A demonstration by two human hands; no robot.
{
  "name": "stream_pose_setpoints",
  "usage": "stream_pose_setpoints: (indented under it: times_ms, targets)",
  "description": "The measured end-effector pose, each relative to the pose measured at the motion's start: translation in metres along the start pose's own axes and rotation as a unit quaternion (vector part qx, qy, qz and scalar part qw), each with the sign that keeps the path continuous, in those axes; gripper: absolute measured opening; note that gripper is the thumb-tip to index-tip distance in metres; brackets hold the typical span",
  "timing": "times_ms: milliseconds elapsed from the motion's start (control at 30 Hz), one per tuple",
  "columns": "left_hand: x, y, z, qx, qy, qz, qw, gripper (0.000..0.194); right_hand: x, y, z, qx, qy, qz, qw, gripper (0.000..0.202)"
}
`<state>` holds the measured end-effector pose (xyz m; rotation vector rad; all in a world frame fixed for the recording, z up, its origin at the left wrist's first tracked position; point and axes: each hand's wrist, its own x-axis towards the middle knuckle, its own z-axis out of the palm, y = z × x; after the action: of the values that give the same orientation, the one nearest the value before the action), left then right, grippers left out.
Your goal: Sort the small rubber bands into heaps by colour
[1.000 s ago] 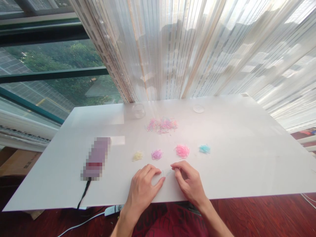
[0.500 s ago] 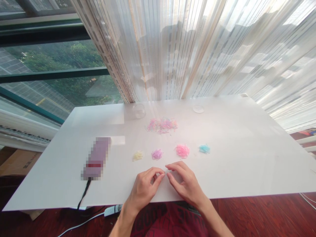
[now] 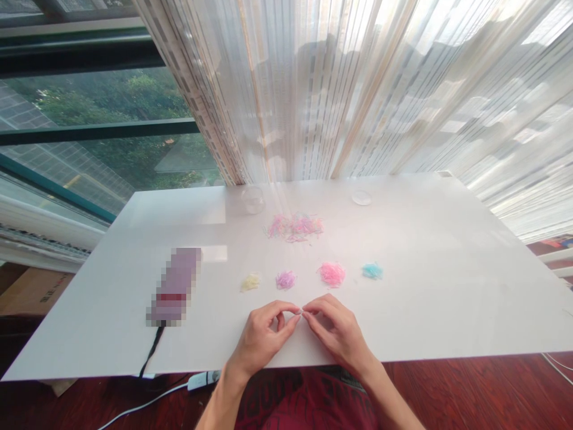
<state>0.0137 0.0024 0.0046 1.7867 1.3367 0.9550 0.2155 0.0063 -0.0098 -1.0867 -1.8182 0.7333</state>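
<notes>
Just nearer than the pink pile (image 3: 332, 275), the left hand (image 3: 264, 334) and right hand (image 3: 338, 328) nearly touched, each thumb tip close to its forefinger, anything pinched too small to tell; left of it the purple pile (image 3: 285, 279) and right the blue pile (image 3: 372, 271) sat apart, presumably keeping colours separate.

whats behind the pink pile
Behind the pink pile, farther back and to the left, lies a mixed-colour pile; past the table hangs a sheer curtain. What the pink pile itself covers cannot be seen.
</notes>
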Motion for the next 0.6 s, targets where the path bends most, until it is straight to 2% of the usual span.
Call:
stream_pose_setpoints:
  times_ms: [333,600]
  targets:
    - [0.0002,-0.0051,0.0011,-0.013,0.002,0.0,1.0,0.015,0.0008,-0.0009,-0.0014,0.004,-0.005,0.005,1.0,0.013]
    - [0.0004,-0.0059,0.0013,-0.009,0.01,0.003,1.0,0.019,0.0021,-0.0026,-0.0032,-0.003,-0.015,0.014,1.0,0.02]
